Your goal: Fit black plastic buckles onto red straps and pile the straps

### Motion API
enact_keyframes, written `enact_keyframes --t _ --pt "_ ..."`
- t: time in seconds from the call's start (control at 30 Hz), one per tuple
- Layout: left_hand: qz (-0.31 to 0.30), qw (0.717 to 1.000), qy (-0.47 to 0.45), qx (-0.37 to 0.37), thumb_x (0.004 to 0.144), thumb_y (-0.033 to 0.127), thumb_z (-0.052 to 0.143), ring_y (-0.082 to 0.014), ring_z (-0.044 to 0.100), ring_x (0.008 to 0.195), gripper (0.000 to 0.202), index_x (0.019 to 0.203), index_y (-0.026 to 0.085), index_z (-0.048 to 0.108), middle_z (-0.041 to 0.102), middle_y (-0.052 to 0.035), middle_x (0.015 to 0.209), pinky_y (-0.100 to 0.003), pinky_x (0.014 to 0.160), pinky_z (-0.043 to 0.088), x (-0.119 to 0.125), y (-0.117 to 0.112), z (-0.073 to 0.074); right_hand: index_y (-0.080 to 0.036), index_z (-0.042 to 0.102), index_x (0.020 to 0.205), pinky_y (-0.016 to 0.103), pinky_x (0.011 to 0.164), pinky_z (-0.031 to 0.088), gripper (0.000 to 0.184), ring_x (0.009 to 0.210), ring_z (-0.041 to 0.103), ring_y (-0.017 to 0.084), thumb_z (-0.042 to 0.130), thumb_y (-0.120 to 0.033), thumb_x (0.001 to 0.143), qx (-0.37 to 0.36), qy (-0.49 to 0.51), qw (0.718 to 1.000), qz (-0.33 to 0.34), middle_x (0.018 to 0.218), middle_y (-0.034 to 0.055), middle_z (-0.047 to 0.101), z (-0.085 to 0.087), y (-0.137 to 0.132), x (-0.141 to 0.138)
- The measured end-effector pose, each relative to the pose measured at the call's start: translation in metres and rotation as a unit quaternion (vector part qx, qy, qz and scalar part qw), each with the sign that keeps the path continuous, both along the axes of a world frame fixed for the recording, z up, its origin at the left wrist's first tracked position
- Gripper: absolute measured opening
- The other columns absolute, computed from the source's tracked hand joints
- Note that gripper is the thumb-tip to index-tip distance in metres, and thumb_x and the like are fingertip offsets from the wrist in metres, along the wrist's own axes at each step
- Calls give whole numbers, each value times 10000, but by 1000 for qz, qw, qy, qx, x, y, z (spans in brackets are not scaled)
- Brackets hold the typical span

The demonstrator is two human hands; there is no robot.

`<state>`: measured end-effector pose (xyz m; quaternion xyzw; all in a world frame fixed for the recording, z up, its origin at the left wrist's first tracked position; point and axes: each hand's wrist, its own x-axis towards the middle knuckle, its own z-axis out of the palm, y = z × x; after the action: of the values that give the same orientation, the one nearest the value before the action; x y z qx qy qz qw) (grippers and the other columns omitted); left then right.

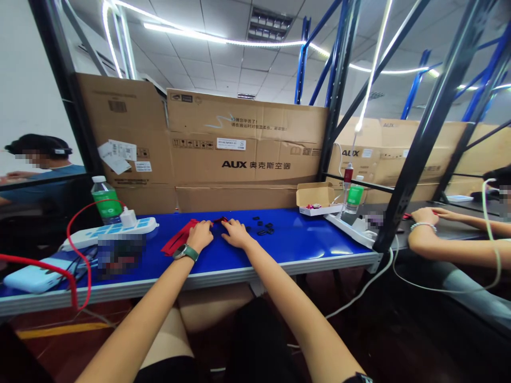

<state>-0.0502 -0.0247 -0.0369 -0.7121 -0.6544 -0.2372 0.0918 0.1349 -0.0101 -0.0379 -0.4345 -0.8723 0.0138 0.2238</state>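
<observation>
Red fabric straps (178, 240) lie in a loose bundle on the blue tabletop. My left hand (200, 235), wearing a watch with a green band, rests over the bundle's right end with its fingers curled onto a strap. Just to the right, my right hand (236, 234) has its fingertips closed at a dark red strap end (219, 219) that shows between the two hands. Exactly how the fingers grip it is too small to see. Several small black plastic pieces (266, 230) are scattered to the right of my right hand.
A white power strip (115, 232), a bottle with a green label (106, 199) and a light blue case (38, 274) stand left, with red cables. An open carton (318, 205) holds small red items at the back right. Large cardboard (247, 178) walls the back. A co-worker's hands (425, 217) are at right.
</observation>
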Motion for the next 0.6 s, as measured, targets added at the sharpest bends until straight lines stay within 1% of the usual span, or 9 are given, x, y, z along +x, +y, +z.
enact_keyframes --t 0.1,0.17,0.23,0.33,0.4,0.43,0.5,0.57,0.6 --pt "-34 999 -18 22 798 52 480 -267 663 1073 329 1024 171 688 714 -132 1111 -353 902 498 -1 4 -1 -318 351 1529 552 1057 358 590 1346 411 321 511 -450 977 -16 -21 999 -25 1510 130 429 -3 0 2" --pt "-73 996 -36 38 792 43 469 -240 676 1027 323 973 176 700 730 -113 1048 -327 909 498 -2 7 -1 -324 376 1512 549 1063 354 553 1363 398 310 470 -482 991 -28 -28 999 -25 1527 118 415 -2 -1 3" --pt "-125 989 -53 53 787 45 454 -224 685 960 314 906 181 711 739 -93 971 -318 904 504 -2 8 0 -305 448 1463 536 1053 366 501 1341 425 304 446 -490 997 -31 -37 998 -35 1487 120 459 -1 -2 2" --pt "-223 971 -71 53 776 58 445 -204 682 871 307 825 193 716 736 -62 885 -313 880 518 2 5 4 -241 561 1352 512 1016 394 396 1268 486 312 426 -366 1002 8 -36 995 -95 1382 147 541 0 -4 2" --pt "-287 954 -83 42 773 67 450 -194 680 874 313 832 200 727 738 -53 914 -309 885 526 6 0 6 -177 598 1300 498 1004 402 372 1256 490 334 455 -263 967 48 -19 985 -167 1354 189 551 0 -5 3" --pt "-309 946 -89 42 776 73 455 -195 679 918 321 859 204 736 739 -53 969 -314 915 523 8 -2 7 -148 611 1278 497 1003 404 368 1260 487 347 476 -231 947 59 -11 978 -202 1351 210 548 1 -5 5" --pt "-326 939 -97 55 785 83 465 -206 655 1051 347 931 214 752 719 -58 1105 -339 1006 493 9 -4 8 -112 632 1244 489 996 416 354 1254 496 364 506 -194 923 48 -12 967 -249 1335 236 553 2 -6 8" --pt "-310 944 -92 66 777 82 472 -219 618 1140 372 954 225 767 692 -60 1169 -366 1071 453 7 -3 7 -102 650 1219 456 971 443 336 1217 533 348 491 -139 925 17 -24 964 -265 1294 240 578 4 -7 11" --pt "-295 949 -85 62 764 75 474 -221 614 1140 385 943 231 777 688 -60 1158 -372 1079 448 5 -1 5 -100 657 1206 431 954 456 335 1199 551 333 476 -101 924 4 -28 963 -266 1273 240 589 5 -7 13"
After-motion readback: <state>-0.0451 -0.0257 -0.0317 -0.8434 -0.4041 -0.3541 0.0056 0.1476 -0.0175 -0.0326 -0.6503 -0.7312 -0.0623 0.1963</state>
